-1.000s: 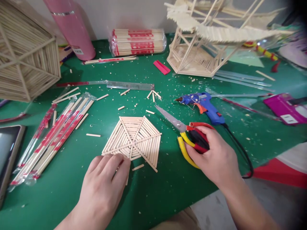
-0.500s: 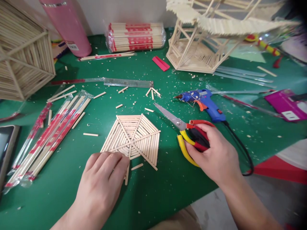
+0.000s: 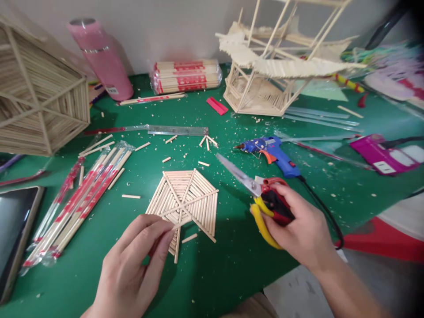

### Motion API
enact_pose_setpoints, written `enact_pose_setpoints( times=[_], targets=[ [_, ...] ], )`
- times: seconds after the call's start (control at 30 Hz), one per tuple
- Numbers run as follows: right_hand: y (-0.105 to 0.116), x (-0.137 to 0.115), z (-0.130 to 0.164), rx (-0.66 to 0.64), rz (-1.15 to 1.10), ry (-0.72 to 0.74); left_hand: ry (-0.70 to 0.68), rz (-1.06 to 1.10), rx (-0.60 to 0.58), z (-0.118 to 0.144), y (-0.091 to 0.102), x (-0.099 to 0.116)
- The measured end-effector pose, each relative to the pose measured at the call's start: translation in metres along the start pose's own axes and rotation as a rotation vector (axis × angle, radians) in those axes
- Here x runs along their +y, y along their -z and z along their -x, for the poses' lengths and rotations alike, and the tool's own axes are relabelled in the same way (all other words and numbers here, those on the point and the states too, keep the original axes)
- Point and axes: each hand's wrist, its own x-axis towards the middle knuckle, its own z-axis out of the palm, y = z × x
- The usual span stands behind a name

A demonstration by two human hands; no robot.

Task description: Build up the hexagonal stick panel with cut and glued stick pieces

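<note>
Between thumb and forefinger, my left hand [image 3: 137, 260] pinches a short wooden stick [image 3: 183, 223] over the near side of a many-sided panel [image 3: 202, 198] of sticks. The panel lies flat on the green table, its spokes meeting near the middle, with a gap in the ring at the near side. A cut piece [image 3: 189, 238] lies beside that gap. My right hand [image 3: 298, 225] is wrapped round the red and yellow handles of scissors [image 3: 243, 179], whose blades look closed and point toward the far left. The fingers of my left hand hide part of the panel.
A blue glue gun [image 3: 271, 152] lies beyond the scissors, its cord running toward me. Packaged chopsticks [image 3: 89, 194] and a phone [image 3: 20, 229] lie left. A stick model [image 3: 261, 101], chopstick bundle [image 3: 185, 76] and pink bottle [image 3: 102, 62] stand behind. Scraps dot the table.
My left hand has lifted slightly off the panel and now shows the short stick in its fingertips. The scissors stay in my right hand. The camera view has tilted up a little.
</note>
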Motion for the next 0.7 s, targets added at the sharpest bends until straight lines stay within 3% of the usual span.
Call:
enact_pose_setpoints(
  times=[0.1,0.23,0.43,0.7],
  targets=[
    [0.01,-0.018,0.001,-0.133,-0.123,0.068,0.073,0.106,0.044,-0.004,0.002,0.007],
    [0.016,-0.043,0.005,-0.337,-0.273,-0.007,0.083,0.259,0.08,-0.007,-0.002,0.009],
    [0.021,-0.052,0.005,-0.448,-0.285,0.003,0.071,0.379,0.121,-0.012,-0.006,0.011],
    [0.029,-0.062,0.0,-0.481,-0.288,-0.032,-0.012,0.352,0.119,-0.014,-0.007,0.007]
  ],
)
